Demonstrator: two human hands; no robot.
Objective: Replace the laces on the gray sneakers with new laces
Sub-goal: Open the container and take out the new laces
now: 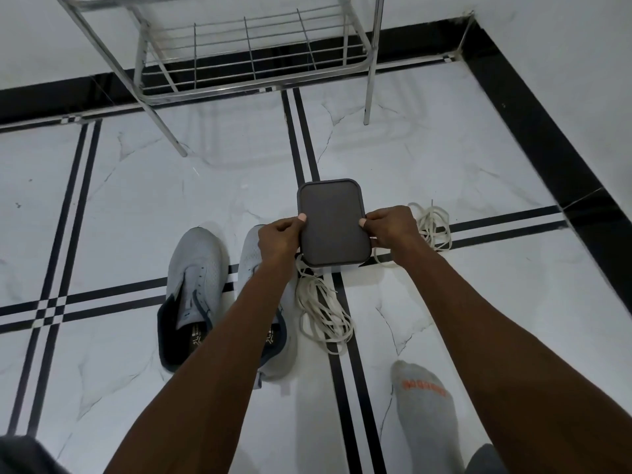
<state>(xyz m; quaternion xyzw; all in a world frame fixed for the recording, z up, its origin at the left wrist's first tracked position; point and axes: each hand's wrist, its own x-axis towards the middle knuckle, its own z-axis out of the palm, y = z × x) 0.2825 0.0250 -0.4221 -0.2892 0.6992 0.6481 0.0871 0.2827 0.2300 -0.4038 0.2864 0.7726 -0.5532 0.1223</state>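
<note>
Lidded dark box point(333, 223), contents hidden, gripped by left hand point(278, 239) and right hand point(391, 230); laceless gray sneakers point(195, 295) pointing away, lengthwise.

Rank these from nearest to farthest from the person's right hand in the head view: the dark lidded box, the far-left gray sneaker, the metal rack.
1. Dark lidded box: gripped by the right hand at its right edge.
2. Far-left gray sneaker: on the floor, beyond the left hand.
3. Metal rack: against the wall, farthest.
</note>
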